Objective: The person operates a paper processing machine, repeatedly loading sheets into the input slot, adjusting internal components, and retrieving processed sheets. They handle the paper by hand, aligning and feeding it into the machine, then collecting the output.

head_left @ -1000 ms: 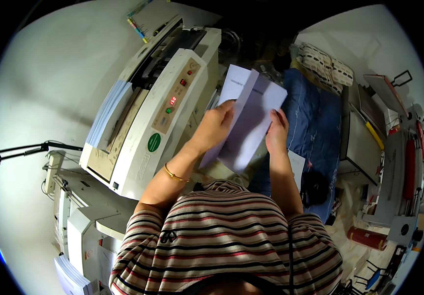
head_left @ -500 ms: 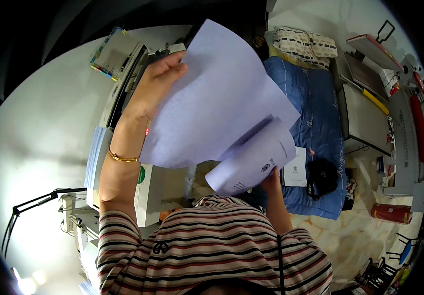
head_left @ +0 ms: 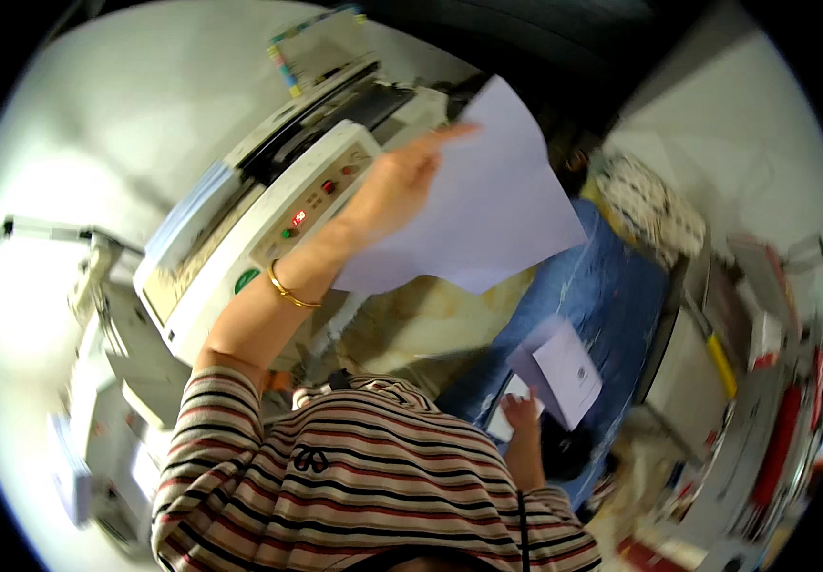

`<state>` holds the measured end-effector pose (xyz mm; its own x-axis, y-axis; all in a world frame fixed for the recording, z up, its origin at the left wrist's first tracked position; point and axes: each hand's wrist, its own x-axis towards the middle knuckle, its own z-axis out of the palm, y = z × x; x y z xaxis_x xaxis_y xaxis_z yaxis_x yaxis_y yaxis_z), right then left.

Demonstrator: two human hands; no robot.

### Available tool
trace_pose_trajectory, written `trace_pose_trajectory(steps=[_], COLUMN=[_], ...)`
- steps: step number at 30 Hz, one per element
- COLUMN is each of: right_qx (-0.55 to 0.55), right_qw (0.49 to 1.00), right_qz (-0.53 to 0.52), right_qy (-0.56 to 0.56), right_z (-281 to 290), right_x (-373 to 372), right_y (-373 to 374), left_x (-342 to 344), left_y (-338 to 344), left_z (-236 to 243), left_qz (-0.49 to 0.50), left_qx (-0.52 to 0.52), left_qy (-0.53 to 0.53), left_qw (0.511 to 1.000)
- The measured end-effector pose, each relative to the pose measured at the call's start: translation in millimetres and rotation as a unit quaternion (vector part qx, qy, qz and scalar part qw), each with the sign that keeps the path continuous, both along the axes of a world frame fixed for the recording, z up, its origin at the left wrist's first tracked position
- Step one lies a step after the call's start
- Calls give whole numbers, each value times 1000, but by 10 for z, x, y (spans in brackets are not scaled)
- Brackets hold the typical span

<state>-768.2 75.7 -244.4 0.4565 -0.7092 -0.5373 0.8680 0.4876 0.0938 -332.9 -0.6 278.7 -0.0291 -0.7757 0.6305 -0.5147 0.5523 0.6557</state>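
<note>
My left hand [head_left: 397,186] is raised over the machine's near side, closed on a large lavender sheet [head_left: 488,200] that hangs down to the right, its lower edge wavy. A gold bangle is on that wrist. My right hand [head_left: 521,415] is low at the right by the blue bedding [head_left: 583,267], fingers apart, slightly blurred, beside a folded lavender paper [head_left: 564,377] with a small dark mark on its pale face. A white paper [head_left: 507,396] lies partly under that hand.
A white machine [head_left: 259,248] with a lit red display and buttons stands at the left, paper stacked on it. A jointed arm [head_left: 59,229] is at far left. A patterned pillow [head_left: 650,205], a yellow-handled tool [head_left: 721,367] and grey equipment with a red roll [head_left: 779,443] are at the right.
The lavender papers have separated: the large sheet has moved up and right with my left hand, while my right hand has lowered and let go of the folded piece over the bedding.
</note>
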Motion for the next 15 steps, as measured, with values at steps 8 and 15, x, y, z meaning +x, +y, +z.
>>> trace_pose_trajectory(steps=[8,15], right_qx=[-178,-319], right_qw=[969,923], right_qz=[170,152], right_qy=[-27,151], right_z=[2106,1907], right_x=[2462,2349], right_y=[-623,-1748], left_x=[265,538], left_y=[453,302], left_z=[-463,-806], left_qz=[151,151], left_qx=[58,96], left_qy=[109,262], left_qw=[981,948])
